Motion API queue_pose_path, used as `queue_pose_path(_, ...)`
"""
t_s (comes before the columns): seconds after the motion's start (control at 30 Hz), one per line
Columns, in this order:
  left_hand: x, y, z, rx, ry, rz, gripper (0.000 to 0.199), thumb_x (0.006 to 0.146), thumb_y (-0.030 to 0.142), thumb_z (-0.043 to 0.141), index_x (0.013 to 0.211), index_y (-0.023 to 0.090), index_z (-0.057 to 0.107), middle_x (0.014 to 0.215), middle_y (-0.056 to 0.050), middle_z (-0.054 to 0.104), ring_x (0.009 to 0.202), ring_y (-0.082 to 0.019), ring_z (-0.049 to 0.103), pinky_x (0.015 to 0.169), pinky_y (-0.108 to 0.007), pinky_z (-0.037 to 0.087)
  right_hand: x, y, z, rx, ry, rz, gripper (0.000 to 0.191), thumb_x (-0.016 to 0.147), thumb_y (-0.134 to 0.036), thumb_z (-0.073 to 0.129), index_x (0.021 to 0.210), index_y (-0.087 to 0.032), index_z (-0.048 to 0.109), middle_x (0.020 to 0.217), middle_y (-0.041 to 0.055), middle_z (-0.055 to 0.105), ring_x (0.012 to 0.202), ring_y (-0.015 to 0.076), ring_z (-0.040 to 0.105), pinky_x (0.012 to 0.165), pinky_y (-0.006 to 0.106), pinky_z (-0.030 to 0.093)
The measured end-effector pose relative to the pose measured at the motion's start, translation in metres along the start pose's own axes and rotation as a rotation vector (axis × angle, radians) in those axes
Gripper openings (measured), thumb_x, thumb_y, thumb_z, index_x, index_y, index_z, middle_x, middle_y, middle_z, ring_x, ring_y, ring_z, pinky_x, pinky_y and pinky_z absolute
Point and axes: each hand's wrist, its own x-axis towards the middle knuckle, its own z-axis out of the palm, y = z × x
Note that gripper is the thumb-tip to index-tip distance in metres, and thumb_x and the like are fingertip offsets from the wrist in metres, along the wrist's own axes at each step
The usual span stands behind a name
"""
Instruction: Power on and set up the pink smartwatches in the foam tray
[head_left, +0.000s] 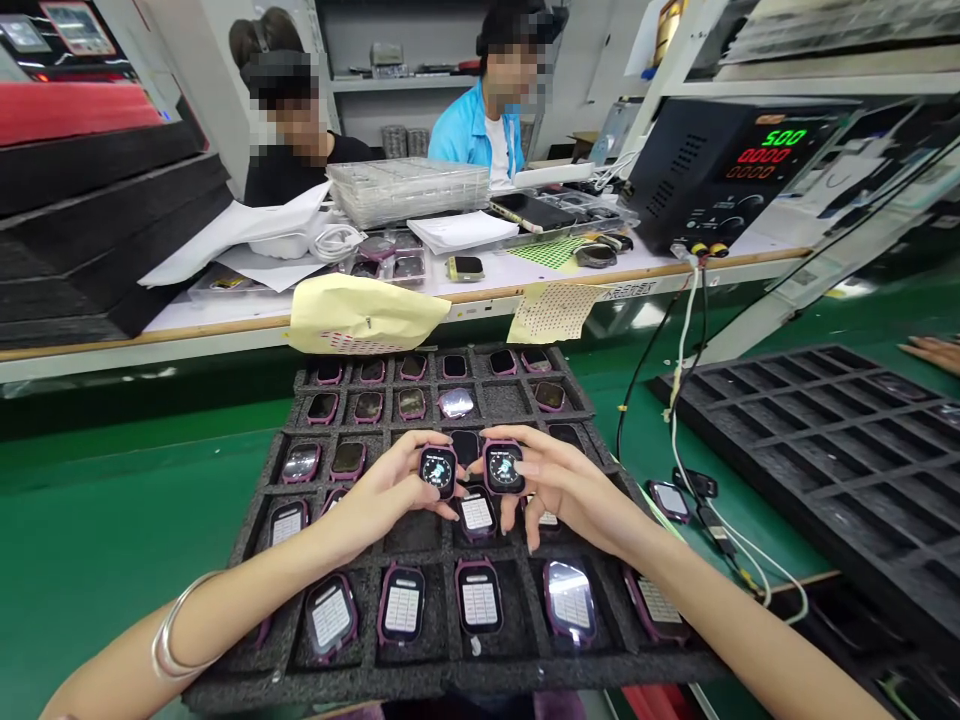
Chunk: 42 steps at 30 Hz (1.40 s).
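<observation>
Two purple-framed smartwatches without straps are held side by side above a black foam tray (pixel 337 678). My left hand (pixel 409 480) is closed on the left watch (pixel 438 471), thumb and fingers at its edges. My right hand (pixel 547 480) grips the right watch (pixel 503 467), with a finger over its screen. Both screens are lit with a dial and a blue-white figure. In the tray lie several more purple watches; a front-row one (pixel 403 603) shows a white grid on its screen, while those in the back rows look dark. My hands hide some of the middle compartments.
A second foam tray (pixel 810 440) lies at the right, with another person's hand (pixel 934 350) beyond it. Cables hang from a power supply (pixel 735 175) past a loose watch (pixel 669 500). Two people sit behind the bench, which holds plastic trays (pixel 409 190) and papers. Black foam trays (pixel 97 230) are stacked left.
</observation>
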Motion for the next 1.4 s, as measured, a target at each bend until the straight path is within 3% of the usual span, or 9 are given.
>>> queue_pose_path(0.33, -0.001, -0.007, -0.001, 0.055, -0.072, 0.064, 0.042, 0.071, 0.004, 0.052, 0.109, 0.02, 0.054, 0.1, -0.006, 0.062, 0.092, -0.02, 0.06, 0.074, -0.036, 0.056, -0.004, 0.007, 0.002, -0.138, 0.078, -0.105, 0.043, 0.084, -0.022, 0.061, 0.125, -0.017, 0.049, 0.105, 0.0139, 0.068, 0.053, 0.0145, 0.067, 0.04, 0.023, 0.054)
queue_pose_path(0.77, -0.001, -0.007, -0.001, 0.083, -0.105, 0.086, 0.035, 0.077, 0.009, 0.056, 0.11, 0.021, 0.054, 0.096, -0.005, 0.062, 0.092, -0.02, 0.061, 0.074, -0.034, 0.056, -0.005, 0.007, 0.006, -0.199, 0.138, -0.109, 0.04, 0.085, -0.032, 0.064, 0.12, -0.016, 0.052, 0.098, 0.0128, 0.07, 0.047, 0.0131, 0.066, 0.038, 0.021, 0.053)
queue_pose_path(1.03, -0.001, -0.006, 0.002, 0.108, -0.092, 0.107, 0.024, 0.086, 0.018, 0.057, 0.109, 0.019, 0.051, 0.096, -0.005, 0.061, 0.089, -0.018, 0.062, 0.07, -0.031, 0.058, -0.009, 0.004, 0.004, -0.192, 0.073, -0.138, 0.045, 0.086, -0.032, 0.062, 0.127, -0.019, 0.048, 0.1, 0.0116, 0.068, 0.052, 0.0153, 0.067, 0.04, 0.024, 0.054)
queue_pose_path(1.27, -0.001, -0.004, 0.002, 0.081, -0.073, 0.128, 0.02, 0.086, 0.023, 0.06, 0.103, 0.016, 0.053, 0.086, -0.005, 0.063, 0.083, -0.018, 0.065, 0.063, -0.029, 0.058, -0.036, -0.008, -0.006, -0.3, 0.099, -0.147, 0.059, 0.081, -0.023, 0.069, 0.134, -0.025, 0.043, 0.105, 0.0114, 0.066, 0.059, 0.0178, 0.068, 0.05, 0.03, 0.058)
queue_pose_path(1.4, -0.002, -0.002, 0.002, 0.05, -0.071, 0.114, 0.023, 0.084, 0.025, 0.062, 0.103, 0.015, 0.053, 0.088, -0.008, 0.066, 0.083, -0.02, 0.066, 0.064, -0.031, 0.058, -0.06, -0.009, -0.023, -0.465, 0.227, -0.108, 0.067, 0.082, -0.026, 0.068, 0.14, -0.021, 0.036, 0.082, 0.0061, 0.069, 0.061, 0.0191, 0.067, 0.058, 0.033, 0.058)
